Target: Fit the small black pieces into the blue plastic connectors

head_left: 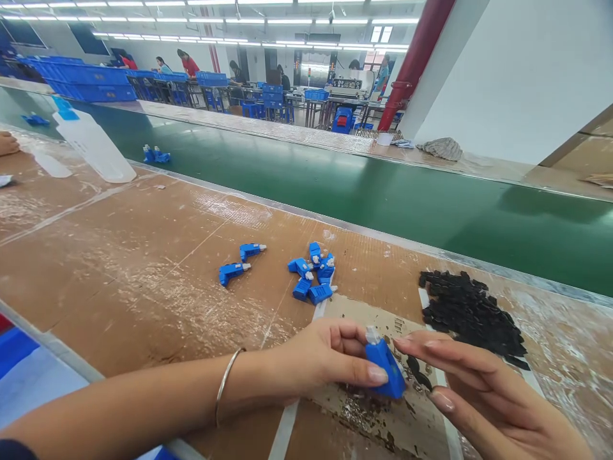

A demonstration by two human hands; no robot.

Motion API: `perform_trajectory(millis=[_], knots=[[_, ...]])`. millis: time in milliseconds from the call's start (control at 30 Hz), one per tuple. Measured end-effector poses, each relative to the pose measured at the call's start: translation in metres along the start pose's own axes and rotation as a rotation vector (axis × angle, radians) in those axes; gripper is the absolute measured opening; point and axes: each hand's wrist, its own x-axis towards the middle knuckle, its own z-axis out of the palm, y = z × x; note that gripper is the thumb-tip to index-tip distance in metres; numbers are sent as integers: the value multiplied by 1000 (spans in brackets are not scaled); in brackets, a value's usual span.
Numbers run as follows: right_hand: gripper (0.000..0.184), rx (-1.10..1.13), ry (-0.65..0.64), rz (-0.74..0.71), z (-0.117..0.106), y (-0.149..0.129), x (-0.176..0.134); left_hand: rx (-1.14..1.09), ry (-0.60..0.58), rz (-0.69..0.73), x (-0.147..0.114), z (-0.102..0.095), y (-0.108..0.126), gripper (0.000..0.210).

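Note:
My left hand (342,358), with a bangle on the wrist, grips a small blue plastic piece (390,370) with a whitish tip between thumb and fingers. Just to its right is my right hand (483,390), thumb and fingers apart. Its fingertips are close to the blue piece; I cannot tell if they touch it. Beneath the hands lies a stained cardboard sheet (345,310) taped to the table. A few black pieces (419,374) show in the gap of my right hand, apparently on that sheet. Several similar blue pieces (313,271) lie beyond my left hand.
A heap of black pieces (469,310) sits at the right. Behind the worktable runs a green conveyor belt (306,172) carrying a few blue pieces (156,154). A white bottle (93,140) stands at the left, with a person's hand (8,144) near the edge. Blue crates (90,83) are stacked beyond.

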Motion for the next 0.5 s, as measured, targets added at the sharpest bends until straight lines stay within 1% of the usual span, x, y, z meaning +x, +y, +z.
perform_trajectory(millis=[100,200,300,433,500], knots=[[17,58,-15,51,2,0,-3,-46,-46,-34,-2,2,-4,43],[15,98,-28,57,3,1,-5,-65,-45,-54,-1,2,-7,44],[13,95,-59,18,5,2,-5,-67,-31,-61,-2,1,-8,47],[9,32,-111,-62,4,3,-3,-86,-39,-66,-2,2,-8,51],[12,-25,-155,-112,2,4,-3,-95,-37,-56,-2,3,-7,51]])
